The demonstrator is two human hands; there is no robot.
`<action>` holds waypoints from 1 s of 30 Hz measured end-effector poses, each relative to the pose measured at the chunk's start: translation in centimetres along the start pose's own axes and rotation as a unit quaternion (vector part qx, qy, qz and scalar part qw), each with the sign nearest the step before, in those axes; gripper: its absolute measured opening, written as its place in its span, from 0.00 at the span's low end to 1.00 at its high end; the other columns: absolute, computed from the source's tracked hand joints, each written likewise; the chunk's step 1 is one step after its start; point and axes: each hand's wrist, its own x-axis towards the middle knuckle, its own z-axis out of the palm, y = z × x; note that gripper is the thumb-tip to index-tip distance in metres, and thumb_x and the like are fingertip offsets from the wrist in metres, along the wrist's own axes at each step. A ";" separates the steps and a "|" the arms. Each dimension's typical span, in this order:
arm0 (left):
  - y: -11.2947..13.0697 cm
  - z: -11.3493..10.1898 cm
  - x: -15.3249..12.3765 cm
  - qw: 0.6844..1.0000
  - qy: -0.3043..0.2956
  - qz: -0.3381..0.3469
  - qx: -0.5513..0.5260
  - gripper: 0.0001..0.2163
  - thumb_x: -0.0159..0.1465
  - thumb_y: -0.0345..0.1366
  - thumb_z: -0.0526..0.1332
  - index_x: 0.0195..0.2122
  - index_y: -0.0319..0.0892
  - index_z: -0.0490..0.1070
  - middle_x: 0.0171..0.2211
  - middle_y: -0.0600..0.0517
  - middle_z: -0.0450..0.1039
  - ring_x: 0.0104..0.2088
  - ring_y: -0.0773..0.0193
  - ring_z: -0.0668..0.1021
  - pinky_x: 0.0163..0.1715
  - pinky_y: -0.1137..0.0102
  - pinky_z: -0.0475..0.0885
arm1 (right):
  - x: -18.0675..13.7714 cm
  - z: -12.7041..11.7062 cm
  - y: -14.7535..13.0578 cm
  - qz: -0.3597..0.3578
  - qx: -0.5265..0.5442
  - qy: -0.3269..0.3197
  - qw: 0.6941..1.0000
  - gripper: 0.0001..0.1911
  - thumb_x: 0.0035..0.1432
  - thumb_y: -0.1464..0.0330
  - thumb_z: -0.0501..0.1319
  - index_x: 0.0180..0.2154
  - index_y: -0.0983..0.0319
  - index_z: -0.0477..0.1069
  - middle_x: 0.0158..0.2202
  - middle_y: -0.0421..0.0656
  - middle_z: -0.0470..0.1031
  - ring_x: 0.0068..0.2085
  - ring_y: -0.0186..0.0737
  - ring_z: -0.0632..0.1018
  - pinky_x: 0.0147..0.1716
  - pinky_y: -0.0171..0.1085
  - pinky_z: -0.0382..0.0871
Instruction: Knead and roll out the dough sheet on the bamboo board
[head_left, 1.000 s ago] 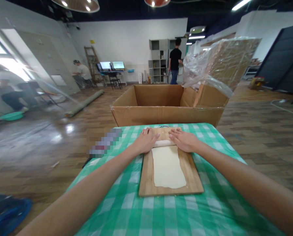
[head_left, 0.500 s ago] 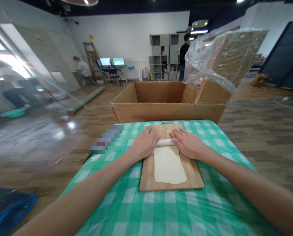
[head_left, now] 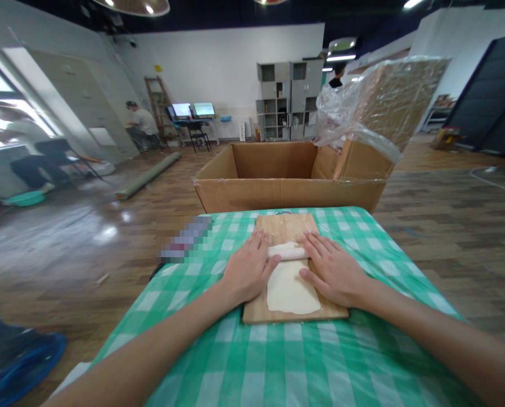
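A pale sheet of rolled dough [head_left: 292, 291] lies on a wooden cutting board [head_left: 284, 224]. Across its far part rests a white rolling pin [head_left: 290, 252], with a little dough showing beyond it. My left hand [head_left: 250, 268] lies stretched out over the pin's left end, thumb pointing inward. Over the right end, my right hand [head_left: 335, 268] is flat with its fingers extended and its thumb above the dough. Both palms press on the pin without wrapping round it, and they hide its ends.
A green-and-white checked cloth [head_left: 278, 367] covers the table. A blurred-out item [head_left: 187, 240] lies at its far left edge. Beyond stands a big open cardboard box [head_left: 286, 192]. Blue plastic [head_left: 32, 362] is on the floor at left. Several people are in the background.
Both hands and the rolling pin have moved toward me along the dough. Dough now shows on the pin's far side. A standing person in the back has shifted right behind the wrapped box.
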 end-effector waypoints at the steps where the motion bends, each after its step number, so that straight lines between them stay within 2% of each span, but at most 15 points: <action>1: 0.2 -0.1 -0.4 1.000 -0.001 0.005 0.001 0.30 0.75 0.51 0.46 0.69 0.32 0.58 0.70 0.32 0.59 0.72 0.43 0.61 0.69 0.50 0.57 | -0.5 0.0 -0.2 -0.003 0.000 0.000 1.000 0.40 0.72 0.48 0.46 0.73 0.68 0.53 0.74 0.57 0.53 0.74 0.59 0.56 0.70 0.58 0.52; 4: 0.5 -0.3 -1.1 1.000 -0.015 0.012 -0.003 0.32 0.75 0.52 0.46 0.69 0.29 0.58 0.70 0.30 0.58 0.72 0.43 0.60 0.71 0.49 0.54 | -1.4 0.0 -0.6 -0.014 -0.002 -0.003 1.000 0.41 0.73 0.47 0.46 0.73 0.69 0.51 0.75 0.58 0.51 0.74 0.59 0.54 0.70 0.58 0.51; 7: 0.0 -0.3 -0.4 1.000 -0.029 0.009 -0.008 0.31 0.76 0.52 0.44 0.69 0.31 0.58 0.70 0.31 0.59 0.72 0.44 0.61 0.70 0.50 0.57 | -0.8 -0.1 -0.1 -0.011 0.001 -0.004 1.000 0.41 0.72 0.46 0.45 0.73 0.68 0.53 0.74 0.57 0.53 0.74 0.58 0.55 0.70 0.58 0.52; 11: -1.6 0.3 2.6 0.998 -0.042 0.028 0.023 0.24 0.78 0.45 0.41 0.64 0.38 0.64 0.67 0.38 0.65 0.69 0.49 0.66 0.65 0.53 0.64 | 2.6 -0.3 1.7 0.002 0.018 -0.045 0.999 0.39 0.74 0.47 0.41 0.68 0.69 0.63 0.71 0.57 0.62 0.71 0.57 0.62 0.68 0.55 0.57; 13: -2.7 0.7 4.5 0.997 -0.054 0.046 0.042 0.20 0.78 0.42 0.42 0.60 0.41 0.67 0.63 0.40 0.69 0.67 0.50 0.68 0.63 0.53 0.67 | 4.8 -0.4 2.7 0.015 0.030 -0.079 0.996 0.38 0.75 0.49 0.38 0.65 0.68 0.67 0.68 0.57 0.67 0.69 0.56 0.66 0.66 0.54 0.62; 16: -4.0 1.2 6.8 0.994 -0.066 0.064 0.056 0.16 0.77 0.38 0.46 0.58 0.43 0.69 0.58 0.40 0.72 0.64 0.49 0.69 0.61 0.52 0.68 | 7.5 -0.2 3.8 0.023 0.034 -0.098 0.994 0.37 0.76 0.52 0.36 0.64 0.67 0.69 0.68 0.54 0.67 0.69 0.52 0.68 0.67 0.50 0.61; 19: -4.6 1.4 7.8 0.992 -0.070 0.075 0.066 0.16 0.77 0.37 0.46 0.58 0.42 0.69 0.56 0.38 0.73 0.63 0.46 0.69 0.61 0.49 0.67 | 8.6 0.1 4.1 0.027 0.029 -0.088 0.995 0.36 0.76 0.54 0.36 0.63 0.66 0.70 0.68 0.52 0.67 0.69 0.50 0.67 0.68 0.48 0.59; 22: -4.3 1.3 7.4 0.993 -0.059 0.074 0.075 0.18 0.77 0.38 0.45 0.58 0.41 0.69 0.58 0.37 0.71 0.64 0.45 0.67 0.61 0.46 0.65 | 8.1 0.3 3.8 0.044 0.024 -0.080 0.996 0.36 0.76 0.53 0.36 0.64 0.67 0.70 0.68 0.54 0.67 0.69 0.55 0.66 0.66 0.53 0.61; 25: -3.3 0.9 6.2 0.994 -0.041 0.061 0.077 0.19 0.78 0.40 0.43 0.57 0.39 0.69 0.60 0.37 0.70 0.67 0.45 0.65 0.64 0.46 0.62 | 6.6 0.3 3.0 0.056 0.024 -0.062 0.996 0.38 0.75 0.50 0.36 0.68 0.67 0.64 0.70 0.54 0.64 0.70 0.57 0.65 0.65 0.54 0.62; 30: -1.6 0.2 3.4 0.999 -0.018 0.036 0.034 0.24 0.78 0.45 0.39 0.58 0.39 0.69 0.63 0.40 0.69 0.67 0.52 0.68 0.65 0.57 0.64 | 3.2 0.1 1.4 0.019 0.015 -0.020 0.999 0.38 0.74 0.48 0.42 0.70 0.67 0.59 0.71 0.55 0.61 0.72 0.56 0.61 0.68 0.55 0.57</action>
